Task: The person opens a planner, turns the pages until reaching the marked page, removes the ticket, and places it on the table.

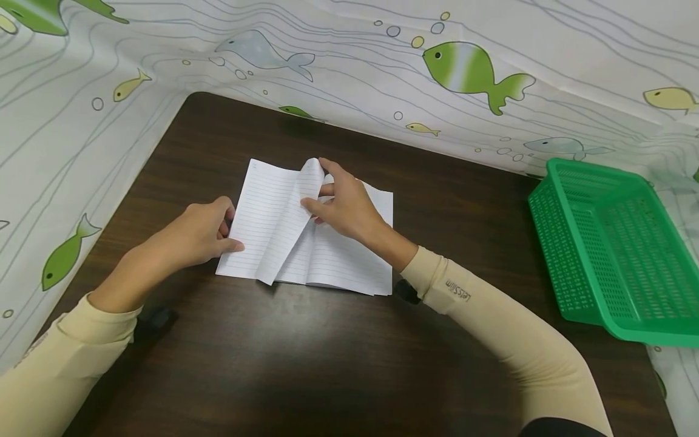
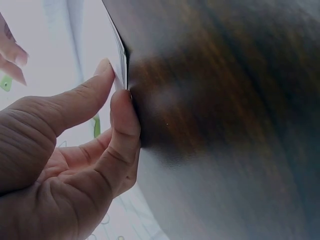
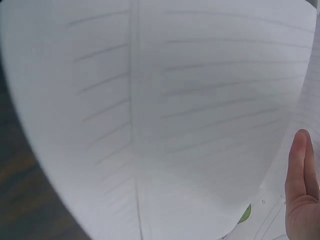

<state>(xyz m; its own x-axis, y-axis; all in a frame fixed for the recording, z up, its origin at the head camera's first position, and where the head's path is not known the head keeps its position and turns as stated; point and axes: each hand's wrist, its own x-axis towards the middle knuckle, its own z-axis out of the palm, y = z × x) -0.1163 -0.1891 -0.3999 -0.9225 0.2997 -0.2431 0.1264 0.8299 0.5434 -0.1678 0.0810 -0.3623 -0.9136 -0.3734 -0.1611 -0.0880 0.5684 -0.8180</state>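
An open notebook (image 1: 349, 255) with lined white pages lies on the dark table. At its left edge my left hand (image 1: 199, 233) grips the pages, thumb on top and fingers beneath. The left wrist view shows that thumb (image 2: 92, 97) and forefinger at the thin stack of sheets (image 2: 121, 55). My right hand (image 1: 346, 203) holds a lifted page (image 1: 289, 221) near its upper edge, thumb on the near face and other fingers behind. This page stands curved over the middle of the notebook. Its lined surface (image 3: 220, 100) fills most of the right wrist view.
A green plastic basket (image 1: 573, 243) with perforated sides stands at the right of the table (image 1: 464, 200). Fish-patterned white sheeting (image 1: 355, 79) borders the table at the back and left. Beige sleeves (image 1: 469, 297) cover both forearms.
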